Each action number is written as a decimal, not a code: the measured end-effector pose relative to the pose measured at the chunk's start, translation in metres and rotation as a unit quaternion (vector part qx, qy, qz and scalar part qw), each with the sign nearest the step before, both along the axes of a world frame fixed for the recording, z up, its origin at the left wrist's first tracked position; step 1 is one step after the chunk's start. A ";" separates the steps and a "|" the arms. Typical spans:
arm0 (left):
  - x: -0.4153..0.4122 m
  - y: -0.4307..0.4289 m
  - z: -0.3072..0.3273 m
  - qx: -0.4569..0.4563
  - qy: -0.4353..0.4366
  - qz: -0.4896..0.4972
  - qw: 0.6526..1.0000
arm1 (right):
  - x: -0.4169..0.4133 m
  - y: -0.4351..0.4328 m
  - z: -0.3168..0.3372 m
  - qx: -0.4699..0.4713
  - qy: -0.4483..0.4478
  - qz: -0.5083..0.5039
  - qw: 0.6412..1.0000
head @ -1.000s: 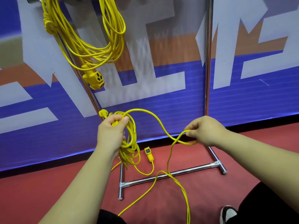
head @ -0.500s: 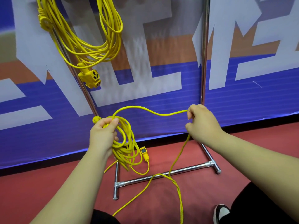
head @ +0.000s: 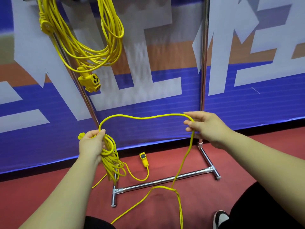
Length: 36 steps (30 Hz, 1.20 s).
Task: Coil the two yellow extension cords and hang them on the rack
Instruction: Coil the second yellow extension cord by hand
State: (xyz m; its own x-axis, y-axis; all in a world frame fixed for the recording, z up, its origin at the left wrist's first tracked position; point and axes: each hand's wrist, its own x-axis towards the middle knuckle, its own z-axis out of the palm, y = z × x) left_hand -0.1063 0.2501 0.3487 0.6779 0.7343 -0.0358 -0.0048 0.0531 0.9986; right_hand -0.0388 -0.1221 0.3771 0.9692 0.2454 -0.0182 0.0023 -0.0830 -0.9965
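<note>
Fingers of the left hand (head: 91, 144) are closed around a bundle of yellow cord (head: 110, 156). The right hand (head: 206, 128), fingers loosely curled, pinches the same cord's free length, which drops to the red floor (head: 214, 204). A second coiled cord (head: 85, 38) hangs on the metal rack (head: 203, 63).
</note>
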 end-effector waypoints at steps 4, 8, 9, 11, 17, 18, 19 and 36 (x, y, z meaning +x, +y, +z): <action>-0.001 0.006 -0.002 -0.009 0.021 0.001 1.000 | -0.003 0.000 0.005 0.033 0.039 0.056 0.997; -0.006 0.009 0.001 0.034 0.063 -0.062 0.996 | 0.005 -0.014 0.003 -0.036 0.065 0.073 0.995; -0.007 0.009 0.002 0.041 0.066 -0.078 0.994 | 0.005 -0.017 0.000 -0.091 0.065 0.083 0.990; -0.008 0.006 0.006 0.043 0.056 -0.096 0.993 | 0.003 -0.019 -0.007 -0.209 0.068 0.113 0.969; -0.007 -0.019 0.027 0.009 -0.018 -0.179 0.984 | 0.003 -0.009 -0.022 -0.420 0.105 0.103 0.895; -0.008 -0.025 0.032 0.001 -0.028 -0.199 0.980 | 0.004 -0.006 -0.023 -0.434 0.106 0.094 0.890; -0.011 -0.032 0.037 -0.008 -0.036 -0.219 0.975 | 0.003 -0.003 -0.021 -0.443 0.106 0.086 0.886; -0.045 -0.115 0.065 -0.069 -0.063 -0.443 0.892 | 0.017 0.020 -0.024 0.029 0.184 -0.097 0.978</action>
State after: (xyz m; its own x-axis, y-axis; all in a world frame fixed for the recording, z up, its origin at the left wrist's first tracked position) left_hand -0.1509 0.1347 0.4133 0.9947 -0.0968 0.0340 -0.0125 0.2146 0.9766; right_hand -0.0214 -0.1019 0.3529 0.9281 0.0696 -0.3657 -0.3672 0.0108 -0.9301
